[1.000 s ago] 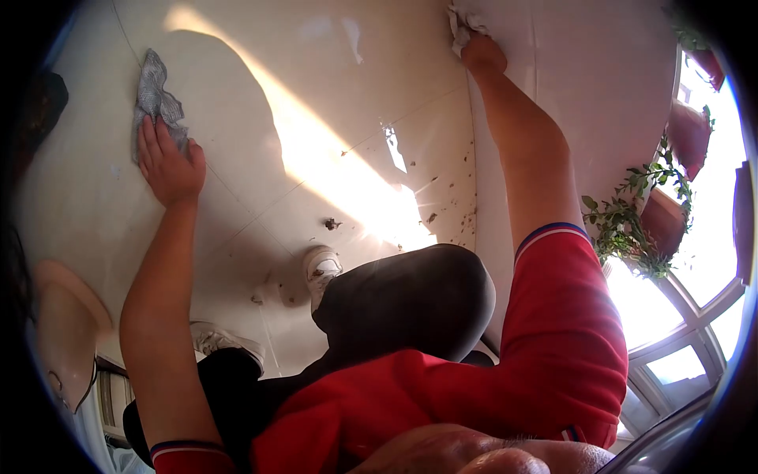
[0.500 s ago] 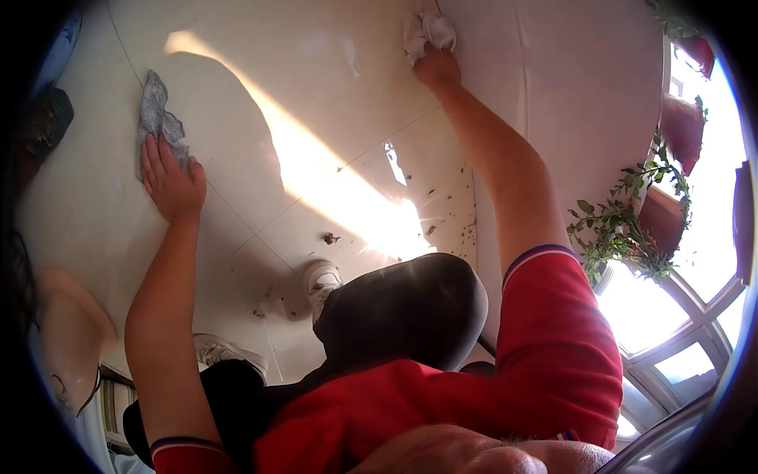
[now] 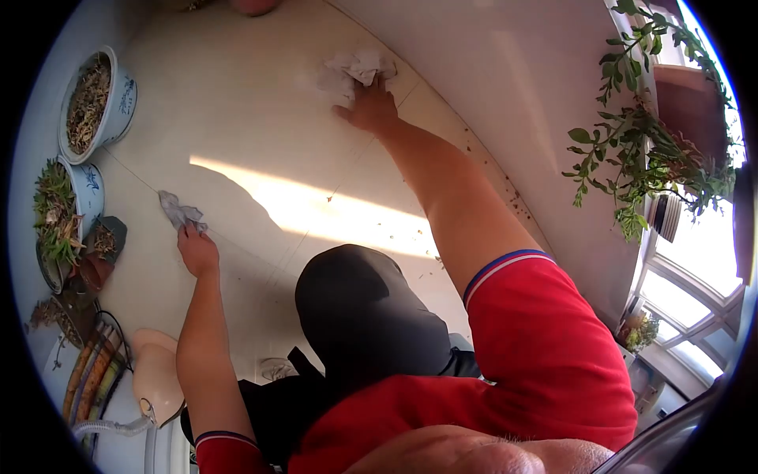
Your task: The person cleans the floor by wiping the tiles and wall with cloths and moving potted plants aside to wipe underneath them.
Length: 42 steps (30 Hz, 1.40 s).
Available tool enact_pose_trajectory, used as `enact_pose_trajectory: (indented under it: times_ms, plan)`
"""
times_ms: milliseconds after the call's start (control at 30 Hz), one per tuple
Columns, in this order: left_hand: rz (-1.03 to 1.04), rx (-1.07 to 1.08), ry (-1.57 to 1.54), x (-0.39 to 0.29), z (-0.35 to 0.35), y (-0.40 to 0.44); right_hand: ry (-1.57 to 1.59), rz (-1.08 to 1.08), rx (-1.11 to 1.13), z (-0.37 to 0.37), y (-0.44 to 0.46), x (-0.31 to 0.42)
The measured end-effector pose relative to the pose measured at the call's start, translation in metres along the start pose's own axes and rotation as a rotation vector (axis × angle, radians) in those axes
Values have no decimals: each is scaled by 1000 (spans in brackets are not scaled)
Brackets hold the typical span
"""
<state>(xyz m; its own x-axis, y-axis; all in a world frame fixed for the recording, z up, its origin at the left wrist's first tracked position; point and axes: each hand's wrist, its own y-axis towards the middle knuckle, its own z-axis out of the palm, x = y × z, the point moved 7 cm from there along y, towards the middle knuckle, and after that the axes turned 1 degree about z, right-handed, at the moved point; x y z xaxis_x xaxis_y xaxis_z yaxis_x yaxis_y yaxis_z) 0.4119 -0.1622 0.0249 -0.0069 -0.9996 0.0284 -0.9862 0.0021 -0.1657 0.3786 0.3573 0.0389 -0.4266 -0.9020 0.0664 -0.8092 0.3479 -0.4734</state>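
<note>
My left hand is on the pale tiled floor, its fingers closed on the near end of a crumpled grey cloth. The rest of that cloth lies flat beyond the fingertips. Farther out, close to the base of the wall, my right hand presses a bunched white cloth to the floor. Its fingers rest on the cloth and the thumb sticks out to the left. Dirt crumbs are scattered along the wall's foot, with more on the sunlit floor under my right arm.
Potted plants stand on the left: a white pot of dry soil, another white pot and a small dark pot. A beige rounded object and a grey hose are below them. A leafy plant hangs at the right window.
The view has shifted, bringing the left-hand pots into sight. My right hand and the white cloth now press on the floor beside the wall, fingers spreading. My left hand stays on the grey cloth.
</note>
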Motion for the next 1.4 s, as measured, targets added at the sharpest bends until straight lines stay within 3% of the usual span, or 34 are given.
enact_pose_trajectory:
  times_ms: [100,167,233,267,333,500,533,600,667,767,867,900,933,1067,1233,1333,1367,1400]
  plan:
    - [-1,461,-160,5,3,37,77,20,-240,15,1,-5]
    - [82,267,-240,-22,-25,60,101,30,-295,32,3,-9]
    - [29,362,-465,-48,-24,101,80,26,-249,29,-3,-9]
    - [-49,278,-662,-77,-40,118,83,22,-269,30,2,-15]
    - [-10,121,-647,-136,-65,160,123,22,-311,41,6,-13]
    - [-51,-31,-1181,-294,-87,220,117,17,-310,34,6,-12]
    - [-133,24,-1281,-327,-96,216,123,18,-328,34,7,-13]
    - [-84,116,-1332,-381,-106,216,125,27,-349,42,1,-12]
    - [-40,161,-1655,-426,-79,230,109,18,-394,45,7,-16]
    - [86,515,-1720,-490,-15,262,105,22,-340,42,7,-16]
    - [311,360,-1518,-528,17,287,148,6,-425,43,8,-19]
    - [579,112,-1039,-542,17,301,180,-5,-451,43,8,-19]
    - [615,62,-938,-548,12,303,210,-14,-473,43,6,-20]
    - [455,294,-1215,-559,18,309,242,-3,-419,43,5,-23]
    - [467,350,-1157,-571,22,316,268,9,-415,43,0,-24]
    - [306,594,-1518,-579,25,308,271,-8,-493,38,4,-24]
    - [244,525,-1765,-571,21,298,267,-10,-504,40,-1,-24]
    - [601,272,-1133,-573,21,304,248,4,-475,43,-2,-24]
